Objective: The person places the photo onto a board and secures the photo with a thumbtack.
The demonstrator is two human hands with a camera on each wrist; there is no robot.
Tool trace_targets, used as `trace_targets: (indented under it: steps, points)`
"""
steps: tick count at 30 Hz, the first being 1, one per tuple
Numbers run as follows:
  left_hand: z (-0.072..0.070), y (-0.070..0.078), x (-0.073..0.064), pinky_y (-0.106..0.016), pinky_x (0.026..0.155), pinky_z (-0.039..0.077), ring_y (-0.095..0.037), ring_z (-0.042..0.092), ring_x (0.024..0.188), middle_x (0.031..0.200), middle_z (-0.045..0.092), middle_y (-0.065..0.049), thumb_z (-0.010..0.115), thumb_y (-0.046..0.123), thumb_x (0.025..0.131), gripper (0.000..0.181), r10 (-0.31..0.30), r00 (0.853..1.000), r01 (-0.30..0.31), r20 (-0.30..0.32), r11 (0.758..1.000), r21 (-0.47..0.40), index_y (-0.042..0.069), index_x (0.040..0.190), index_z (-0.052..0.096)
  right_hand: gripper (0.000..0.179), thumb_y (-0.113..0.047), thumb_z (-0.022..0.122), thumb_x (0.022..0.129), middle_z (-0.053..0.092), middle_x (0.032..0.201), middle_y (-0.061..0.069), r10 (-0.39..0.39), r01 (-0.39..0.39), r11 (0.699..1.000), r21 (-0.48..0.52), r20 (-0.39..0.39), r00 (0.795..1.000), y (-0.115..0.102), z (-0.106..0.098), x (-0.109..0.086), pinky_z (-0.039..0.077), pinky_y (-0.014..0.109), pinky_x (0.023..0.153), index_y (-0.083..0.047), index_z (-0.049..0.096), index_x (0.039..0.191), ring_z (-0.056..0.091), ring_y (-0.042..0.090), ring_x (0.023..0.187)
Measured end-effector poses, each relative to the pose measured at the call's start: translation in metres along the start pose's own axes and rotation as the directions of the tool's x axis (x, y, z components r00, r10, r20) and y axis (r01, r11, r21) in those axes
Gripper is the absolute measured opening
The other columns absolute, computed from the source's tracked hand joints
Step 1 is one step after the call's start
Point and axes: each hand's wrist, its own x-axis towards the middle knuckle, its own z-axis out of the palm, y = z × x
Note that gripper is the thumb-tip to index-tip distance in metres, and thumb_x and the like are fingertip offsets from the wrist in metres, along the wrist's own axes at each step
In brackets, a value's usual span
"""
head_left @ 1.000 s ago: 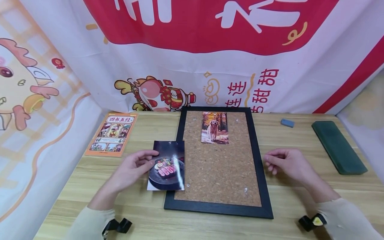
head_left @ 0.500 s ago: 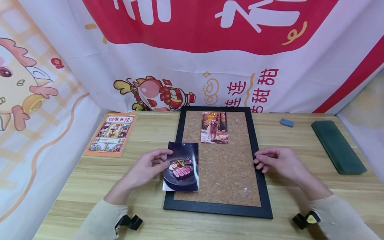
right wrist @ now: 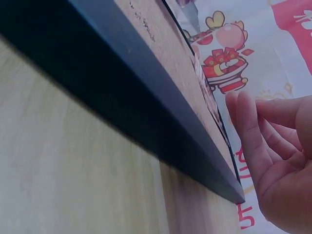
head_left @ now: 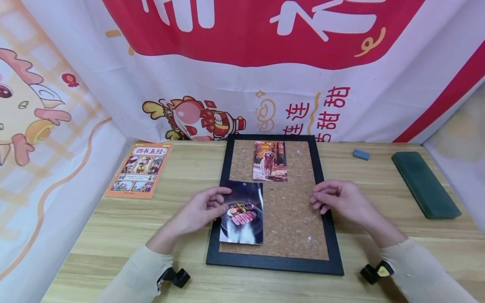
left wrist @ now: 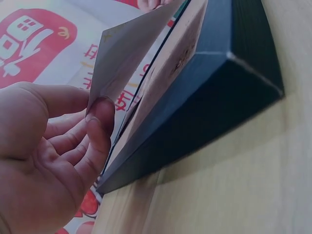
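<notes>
A photo print of sliced meat on a dark plate is held by its left edge between the thumb and fingers of my left hand. It hangs over the lower left of a cork board; the left wrist view shows its white back raised off the board. A small pale spot shows near its top edge. My right hand hovers at the board's right frame, its fingers loosely bent and the tips close together. I see nothing between them in the right wrist view. A dog photo lies at the board's top.
Small clear pins dot the cork. The board's black frame lies on a wooden table. An orange booklet is at the left, a blue eraser-like block and a dark green case at the right. A printed cloth hangs behind.
My left hand has carried the meat photo rightward, from the frame's left edge to over the cork. The right hand has moved left, from beside the frame to above its right side.
</notes>
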Motion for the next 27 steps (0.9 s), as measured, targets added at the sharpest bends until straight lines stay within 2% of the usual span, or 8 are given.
trace_targets:
  steps: [8, 18, 27]
  points:
    - [0.012, 0.004, 0.011, -0.025, 0.076, 0.058, -0.019, 0.065, 0.091, 0.111, 0.067, -0.012, 0.067, 0.009, 0.104, 0.05, 0.004, 0.999, -0.004, 0.035, 1.0, 0.007, 0.005, 0.153, 0.055, 0.021, -0.006, 0.061, 0.109, 0.078, 0.104, 0.021, -0.033, 0.033, 0.999, -0.004, 0.007, 0.999, -0.004, 0.009, 0.007, 0.066, 0.036, 0.073, 0.009, 0.067, 0.123, 0.077, 0.021, 0.082]
    - [0.029, 0.008, 0.024, -0.024, 0.078, 0.057, -0.016, 0.064, 0.09, 0.11, 0.066, -0.013, 0.067, 0.005, 0.104, 0.049, 0.043, 0.996, -0.042, 0.079, 0.999, -0.002, -0.003, 0.151, 0.054, 0.021, -0.006, 0.062, 0.108, 0.079, 0.104, 0.017, -0.034, 0.034, 0.999, -0.027, 0.019, 0.999, -0.013, 0.024, 0.017, 0.066, 0.036, 0.073, 0.005, 0.069, 0.125, 0.077, 0.025, 0.084]
    - [0.037, 0.013, 0.03, -0.024, 0.081, 0.058, -0.014, 0.065, 0.092, 0.112, 0.068, -0.012, 0.068, 0.005, 0.103, 0.051, 0.049, 0.994, -0.054, 0.096, 0.997, 0.048, -0.001, 0.152, 0.055, 0.02, -0.001, 0.063, 0.106, 0.08, 0.104, 0.022, -0.072, 0.07, 0.997, 0.025, 0.057, 0.996, -0.016, 0.037, 0.027, 0.067, 0.037, 0.071, 0.01, 0.068, 0.122, 0.078, 0.025, 0.082]
